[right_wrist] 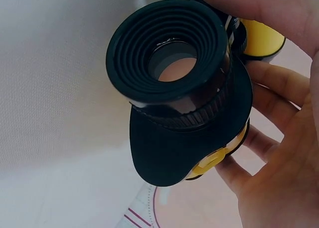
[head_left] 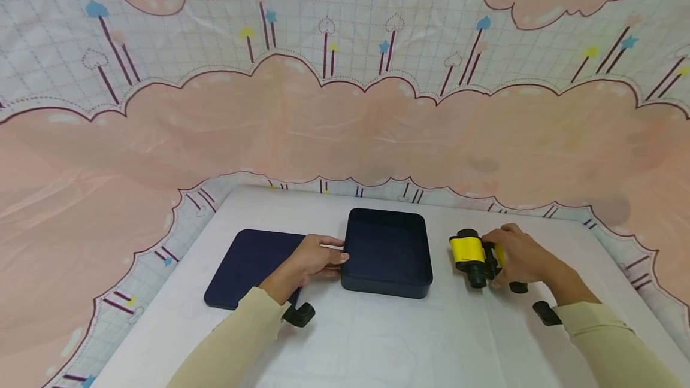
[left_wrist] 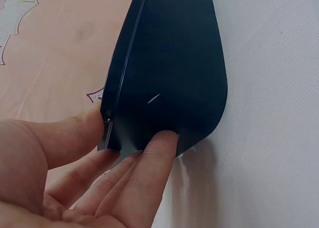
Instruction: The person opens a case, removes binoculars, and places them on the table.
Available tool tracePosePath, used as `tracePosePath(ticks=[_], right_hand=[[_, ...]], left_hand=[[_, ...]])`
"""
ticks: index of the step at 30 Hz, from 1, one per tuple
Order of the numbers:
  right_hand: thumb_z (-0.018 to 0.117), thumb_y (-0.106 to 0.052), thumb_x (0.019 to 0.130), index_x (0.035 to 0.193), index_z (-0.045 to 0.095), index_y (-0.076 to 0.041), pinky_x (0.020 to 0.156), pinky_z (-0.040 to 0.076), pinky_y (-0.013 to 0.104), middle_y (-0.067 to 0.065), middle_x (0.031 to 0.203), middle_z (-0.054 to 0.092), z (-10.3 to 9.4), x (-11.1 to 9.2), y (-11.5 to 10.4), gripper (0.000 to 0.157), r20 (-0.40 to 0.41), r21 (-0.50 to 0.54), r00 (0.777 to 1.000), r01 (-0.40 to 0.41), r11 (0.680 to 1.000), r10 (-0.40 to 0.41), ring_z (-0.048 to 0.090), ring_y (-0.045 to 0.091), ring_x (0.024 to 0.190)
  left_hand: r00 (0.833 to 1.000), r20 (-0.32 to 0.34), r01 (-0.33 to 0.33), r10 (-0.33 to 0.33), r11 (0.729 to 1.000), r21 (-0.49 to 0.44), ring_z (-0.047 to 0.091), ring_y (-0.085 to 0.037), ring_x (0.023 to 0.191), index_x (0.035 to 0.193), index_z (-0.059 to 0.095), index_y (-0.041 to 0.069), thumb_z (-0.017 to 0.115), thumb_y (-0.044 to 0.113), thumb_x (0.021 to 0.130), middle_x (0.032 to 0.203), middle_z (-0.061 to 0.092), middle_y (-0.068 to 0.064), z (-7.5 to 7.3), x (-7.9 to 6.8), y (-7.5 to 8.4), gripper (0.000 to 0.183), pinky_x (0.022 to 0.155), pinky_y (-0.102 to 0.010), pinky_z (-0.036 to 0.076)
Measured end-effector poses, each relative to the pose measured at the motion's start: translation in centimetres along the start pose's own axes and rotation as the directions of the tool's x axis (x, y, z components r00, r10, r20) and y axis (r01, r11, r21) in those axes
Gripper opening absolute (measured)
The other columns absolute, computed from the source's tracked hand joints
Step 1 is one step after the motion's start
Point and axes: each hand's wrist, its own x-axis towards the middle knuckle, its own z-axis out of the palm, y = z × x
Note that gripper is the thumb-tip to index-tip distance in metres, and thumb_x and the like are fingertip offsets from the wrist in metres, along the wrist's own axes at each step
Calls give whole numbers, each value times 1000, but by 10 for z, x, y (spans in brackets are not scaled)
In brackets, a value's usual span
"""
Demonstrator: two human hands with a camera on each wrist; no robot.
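A dark navy open box with rounded corners stands on the table, its inside bare. My left hand grips the box's left side, thumb at the rim and fingertips against the outer wall. To the right of the box is a pair of yellow and black binoculars. My right hand holds them by the right barrel, which it partly covers. In the right wrist view a ribbed black eyecup faces the camera, with the thumb on one side and the fingers spread along the other.
A flat dark navy lid lies left of the box, partly under my left forearm in the head view. White cloth covers the table. A patterned curtain with pink clouds hangs behind and beside it.
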Motion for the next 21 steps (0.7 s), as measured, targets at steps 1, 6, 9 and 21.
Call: tracePosePath(ticks=[1,6,9,21], right_hand=[[103,-31,58,138,62,-2,97,51,73,33,142,50,0,0,0,95,3,4,1000,-3,1000,3,51,54,121],[103,-30,59,138,61,-2,98,49,75,33,143,50,1,1,-1,94,12,19,1000,-4,1000,4,50,54,124],[103,-30,59,138,61,-2,99,49,75,33,143,50,2,1,0,94,15,19,1000,-5,1000,5,49,54,124],[102,-28,58,139,60,-2,100,48,75,32,142,50,4,1,3,95,25,19,1000,-12,1000,12,49,54,125]], left_hand=[[1000,-1,0,0,1000,1,74,-18,92,137,65,0,76,3,92,122,73,-19,0,0,0,47,87,-43,65],[1000,-7,4,-4,1000,8,74,-19,92,136,66,1,76,3,92,119,75,-17,-1,-1,-1,46,88,-44,65],[1000,-7,2,-2,1000,9,75,-19,93,136,66,0,75,3,92,119,75,-17,-1,-1,-1,45,88,-44,65],[1000,3,4,-4,1000,0,75,-20,92,137,65,0,75,2,92,120,75,-18,-1,-1,1,46,88,-44,65]])
